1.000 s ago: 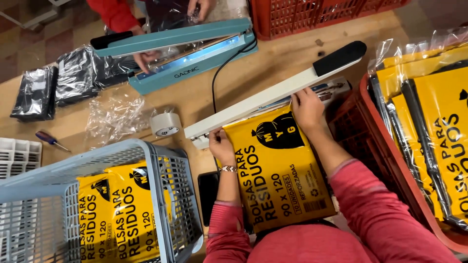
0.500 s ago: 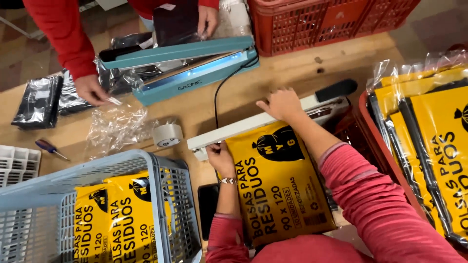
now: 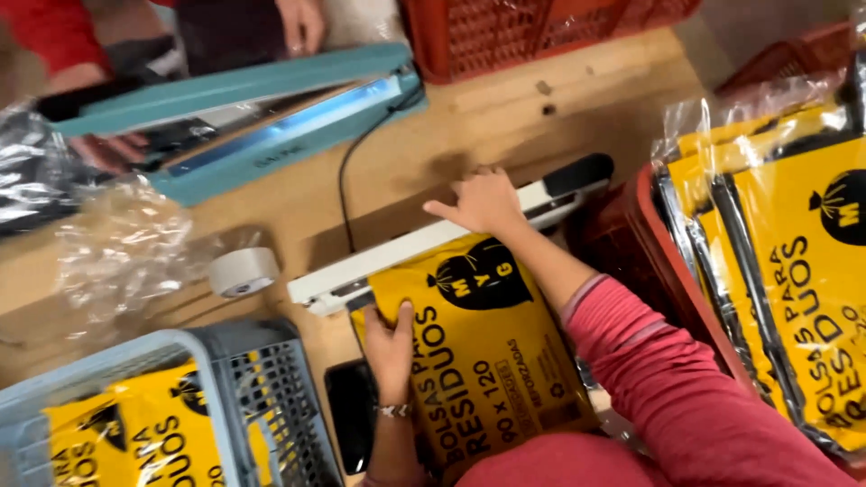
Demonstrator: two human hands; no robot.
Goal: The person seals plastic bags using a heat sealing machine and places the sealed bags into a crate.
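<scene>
Right hand [image 3: 487,200] laid flat on the white sealer [image 3: 424,243], fingers [image 3: 448,212] spread along the lowered arm near its black handle [image 3: 582,173], pressing down rather than gripping. Left hand [image 3: 390,347] on the yellow packet [image 3: 483,347], thumb on top, remaining fingers tucked under the left edge, pinching it just below the sealer. Packet lying flat on the wooden surface [image 3: 505,117], top edge slid under the sealer arm, lower end reaching back toward a pink sleeve [image 3: 667,379]. Wrist with a thin bracelet [image 3: 394,410]. Black phone [image 3: 352,424] just beside the left forearm, partly covered by it. Left of that, a pale blue basket [image 3: 225,343] holding more yellow packets [image 3: 126,433]. Roll of tape [image 3: 244,271] on the surface just left of the sealer's hinge end, crumpled clear plastic [image 3: 126,257] next to it. Further back, a teal sealer [image 3: 244,126] with arm raised, black cord [image 3: 347,180] trailing from it toward the white one. Another person's hand [image 3: 108,151] at the teal sealer's left end, in a red sleeve [image 3: 41,32], second hand [image 3: 302,20] above its far end. Dark wrapped packets [image 3: 32,180] at far left. Red crate [image 3: 532,32] at the back of the surface. At right, a dark red crate [image 3: 672,261] packed with upright yellow packets in clear film [image 3: 794,261], close to the right forearm.
</scene>
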